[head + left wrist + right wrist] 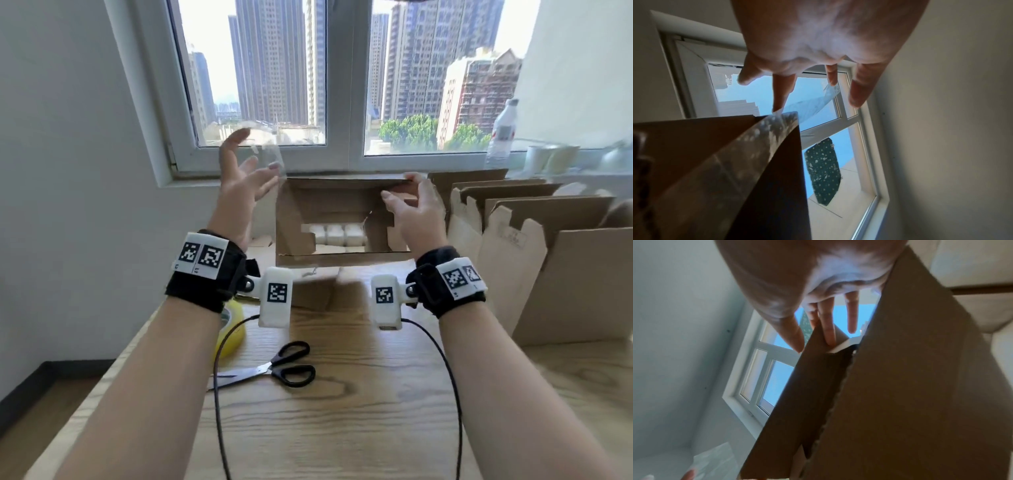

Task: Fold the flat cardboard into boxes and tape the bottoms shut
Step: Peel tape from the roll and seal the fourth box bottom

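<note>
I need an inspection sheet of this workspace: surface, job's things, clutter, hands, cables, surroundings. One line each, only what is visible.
Surface: wooden table.
Job's things: open cardboard box held up; clear tape strip running off its corner; folded boxes at right; yellow tape roll; scissors.
Clutter: plastic bottle on the sill.
Hands: left hand fingers spread, tape at the fingertips; right hand grips the box's top edge.
Cables: black cables from wrist units across the table.
Surroundings: window, tall buildings outside.
</note>
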Motion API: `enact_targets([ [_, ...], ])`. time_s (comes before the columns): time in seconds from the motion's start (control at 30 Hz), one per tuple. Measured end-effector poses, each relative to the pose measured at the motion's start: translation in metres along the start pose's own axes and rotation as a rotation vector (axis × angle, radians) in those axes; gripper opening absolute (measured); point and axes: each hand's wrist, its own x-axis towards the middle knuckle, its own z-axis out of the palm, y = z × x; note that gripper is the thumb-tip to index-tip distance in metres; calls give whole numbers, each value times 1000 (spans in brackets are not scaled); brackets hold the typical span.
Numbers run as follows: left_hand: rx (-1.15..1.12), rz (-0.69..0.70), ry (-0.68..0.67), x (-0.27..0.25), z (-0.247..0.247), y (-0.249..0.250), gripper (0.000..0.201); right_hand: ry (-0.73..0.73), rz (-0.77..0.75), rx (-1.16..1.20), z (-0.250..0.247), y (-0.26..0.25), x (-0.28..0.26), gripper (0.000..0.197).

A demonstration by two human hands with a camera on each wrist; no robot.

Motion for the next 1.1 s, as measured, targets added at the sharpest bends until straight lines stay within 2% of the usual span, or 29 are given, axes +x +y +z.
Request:
enact_targets([
  [0.17, -5, -74, -81, 0, 16, 8, 66, -11, -3, -243, -32, -26, 15, 44],
  [0.37, -7, -162, -77, -3, 40, 12, 72, -41, 41, -482, -41, -35, 14, 61],
  [0.47, 1, -166, -95, -1, 53, 23, 76, 25, 18, -506, -45, -34, 10, 53],
  [0.6, 30, -171, -128, 6, 64, 33, 81, 126, 12, -576, -64, -41, 13, 30],
  [0.67, 47, -177, -147, 8, 71, 33, 84, 164, 33, -638, -77, -50, 16, 27],
  [0.73, 49, -185, -163, 8, 79, 32, 89, 154, 65, -664, -89, -56, 21, 33],
  [0.87, 63, -205, -185, 7, 94, 23, 91, 40, 79, -676, -98, -46, 29, 50],
  [1.0, 10, -229, -126, 8, 95, 15, 90, -36, 47, -720, -97, -35, 28, 68],
  [1.1, 13, -168, -81, 8, 90, 22, 91, -45, 26, -761, -94, -34, 28, 73],
])
